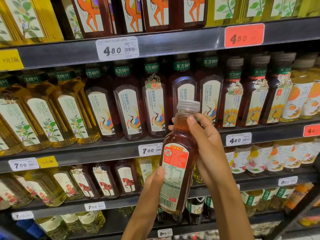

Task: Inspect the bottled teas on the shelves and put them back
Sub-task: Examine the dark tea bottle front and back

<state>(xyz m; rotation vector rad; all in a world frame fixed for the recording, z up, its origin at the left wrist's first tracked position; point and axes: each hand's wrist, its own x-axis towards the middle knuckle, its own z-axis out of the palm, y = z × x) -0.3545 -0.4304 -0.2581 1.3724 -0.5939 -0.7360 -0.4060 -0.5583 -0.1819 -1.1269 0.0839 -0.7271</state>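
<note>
- Held up in the lower middle of the frame: one bottle of dark red tea [176,168], a bit tilted, white cap [188,104] at the top, back label with a red patch and a barcode facing the camera.
- Gripped near its bottom half by the left hand [152,181], thumb pressed flat on the label, other fingers hidden behind the bottle.
- Gripped up by the neck with the right hand [206,135], thumb on the front just under the cap, fingertips peeking out on the far side.
- Behind the hands, in the middle of the frame: a dark shelf [103,149] full of standing bottles, with white price tags [149,150] on its front edge.
- On that shelf, middle: dark tea bottles with crane pictures [129,111], side by side.
- To the left: yellow tea bottles with leaf pictures [72,111].
- To the right: dark bottles with peacock pictures [230,104], then orange-label bottles [297,101] at the far right.
- Lower left: smaller bottles with red horse pictures [103,182].
- Top of the frame: bottles with orange camel pictures [93,14], a white tag reading 480 [117,48] and a red tag reading 450 [244,35] under them.
</note>
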